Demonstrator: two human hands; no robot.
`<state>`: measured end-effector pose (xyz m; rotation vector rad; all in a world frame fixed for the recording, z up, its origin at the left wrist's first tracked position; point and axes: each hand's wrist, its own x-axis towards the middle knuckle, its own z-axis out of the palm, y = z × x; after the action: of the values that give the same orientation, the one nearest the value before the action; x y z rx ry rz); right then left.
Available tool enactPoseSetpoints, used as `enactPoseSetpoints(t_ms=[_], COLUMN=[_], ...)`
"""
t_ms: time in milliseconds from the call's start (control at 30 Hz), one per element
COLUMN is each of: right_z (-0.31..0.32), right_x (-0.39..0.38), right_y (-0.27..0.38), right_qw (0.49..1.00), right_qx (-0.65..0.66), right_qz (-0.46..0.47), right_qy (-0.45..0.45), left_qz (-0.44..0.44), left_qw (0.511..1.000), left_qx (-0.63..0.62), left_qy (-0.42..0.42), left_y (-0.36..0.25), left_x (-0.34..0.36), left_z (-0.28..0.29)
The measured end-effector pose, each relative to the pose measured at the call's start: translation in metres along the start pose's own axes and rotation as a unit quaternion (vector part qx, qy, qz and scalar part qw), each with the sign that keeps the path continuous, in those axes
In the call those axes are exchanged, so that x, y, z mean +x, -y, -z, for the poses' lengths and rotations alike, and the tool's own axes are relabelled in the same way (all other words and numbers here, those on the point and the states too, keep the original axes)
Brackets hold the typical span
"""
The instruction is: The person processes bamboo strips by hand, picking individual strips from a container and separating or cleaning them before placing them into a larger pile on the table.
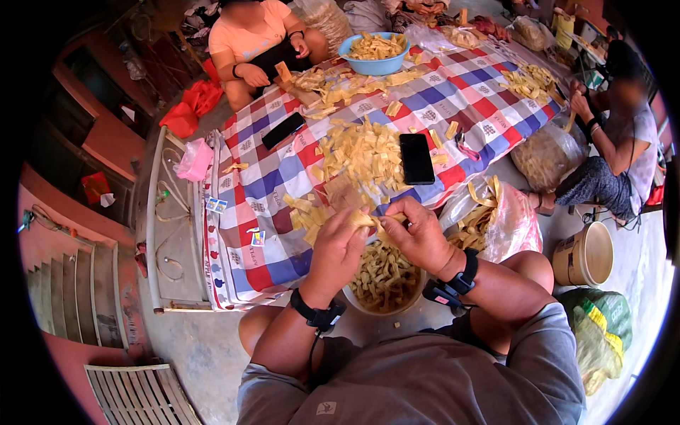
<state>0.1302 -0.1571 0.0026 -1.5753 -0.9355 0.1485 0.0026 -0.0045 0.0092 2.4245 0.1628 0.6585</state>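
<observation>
Yellow strip (374,221) is held in the air between the two bare hands, just above the near edge of the checked cloth (273,205) and over the bucket (419,289). Left hand (337,244): thumb and fingers pinch one end, remaining fingers curled in. Right hand (419,234): thumb and bent forefinger pinch the other side, wrist turned so the knuckles face up. Cannot tell whether it is one strip or several layers; fingers cover part of it. Two pinches close together probably give better control over a short, limp-looking piece than one would. Bucket stands on the floor between the knees, directly below, and contains darker curled strips (382,273); the position presumably keeps it within easy drop of the fingers. Loose pile of pale pieces (361,156) lies on the cloth just beyond the hands, likely set there for short reach. Dark phone (416,159) lies flat against the right side of the pile; second phone (283,131) lies farther left, apart from the pieces. Clear plastic bag (513,219) with more strips slumps open by the right forearm, mouth up, which would keep its contents reachable. Across the cloth, a blue basin (375,67) holds a heap of similar pieces near a seated co-worker (248,39), its raised wall apparently containing them.
</observation>
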Motion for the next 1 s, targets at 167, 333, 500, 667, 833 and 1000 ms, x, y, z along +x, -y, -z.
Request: enactPoseSetpoints(t_ms=[167,333,500,667,833,1000], right_z=[0.0,-0.011,-0.011,-0.012,-0.006,0.001], right_x=[0.004,-0.003,-0.007,-0.006,-0.005,0.001], right_y=[-0.004,-0.009,-0.004,-0.012,-0.01,-0.007], right_qw=[0.989,0.994,0.95,0.949,0.958,0.992], right_qx=[-0.081,-0.002,0.238,0.231,0.195,-0.018], right_qz=[0.115,0.078,-0.16,-0.172,-0.154,0.026], right_qy=[0.04,0.072,0.126,0.128,0.144,0.122], left_qz=[0.212,0.246,0.229,0.209,0.193,0.205], left_qw=[0.859,0.79,0.855,0.87,0.881,0.895], left_qx=[-0.466,-0.562,-0.466,-0.444,-0.426,-0.392], left_qy=[-0.003,-0.022,0.013,0.05,0.067,0.06], left_y=[-0.003,0.003,0.005,-0.004,-0.001,0.01], left_x=[-0.006,-0.007,-0.01,-0.006,-0.005,-0.008], left_z=[-0.016,-0.027,-0.028,-0.021,-0.024,-0.032])
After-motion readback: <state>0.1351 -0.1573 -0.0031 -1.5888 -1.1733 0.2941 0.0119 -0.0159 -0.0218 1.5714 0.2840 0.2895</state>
